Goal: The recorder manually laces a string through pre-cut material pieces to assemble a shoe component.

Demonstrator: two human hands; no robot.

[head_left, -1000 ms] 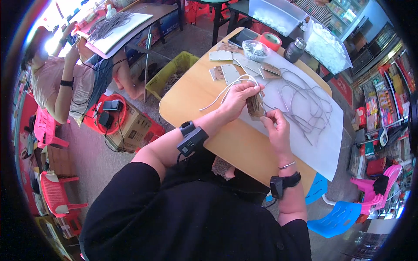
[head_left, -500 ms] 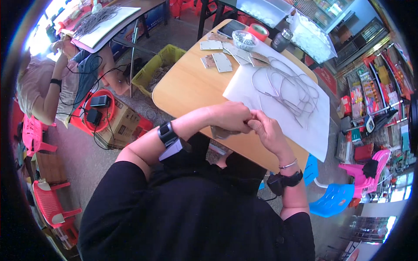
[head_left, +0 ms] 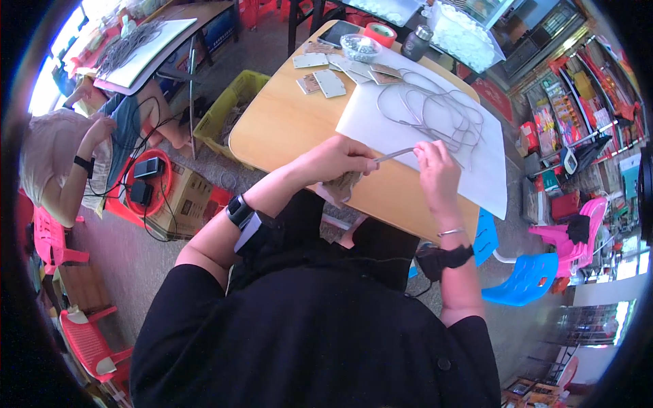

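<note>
My left hand is closed over the near side of the wooden table. Its thumb and fingers pinch one end of a short stretch of grey cord. Under that palm hangs a brownish piece, partly hidden, whose kind I cannot make out. My right hand is closed on the cord's other end, with the stretch pulled straight between both hands. Beyond them, loops of the same grey cord lie loose on a white sheet.
Several small white and brown cards, a clear bowl of small pieces, red tape, a phone and a dark flask stand on the table. A yellow crate is at left; a blue chair stands right.
My hands, close together before, have drawn apart, and the grey cord now shows stretched between them. The right hand has risen. The whole view has shifted slightly.
</note>
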